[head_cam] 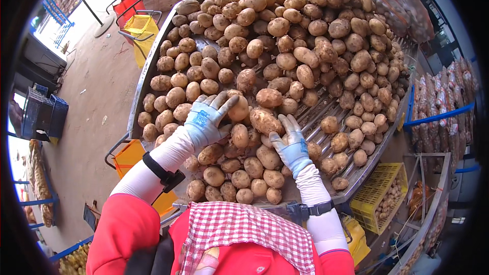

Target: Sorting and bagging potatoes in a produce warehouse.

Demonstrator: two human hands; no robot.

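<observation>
A large heap of potatoes, many with soil on their skins, covers a metal sorting table with a raised rim. My left hand, in a light blue and white work glove, has its thumb and fingers around a round potato. Gloved alike, my right hand rests its spread fingers against the lower right end of a long, dirt-covered potato. Whether it grips that potato is hard to tell. Between my hands and my body, several potatoes lie close together at the near edge.
Metal slats show at the table's right. A yellow plastic crate of small potatoes stands below that side. Orange and yellow bags on frames line the left edge. Filled mesh sacks stand far right; blue crates sit far left.
</observation>
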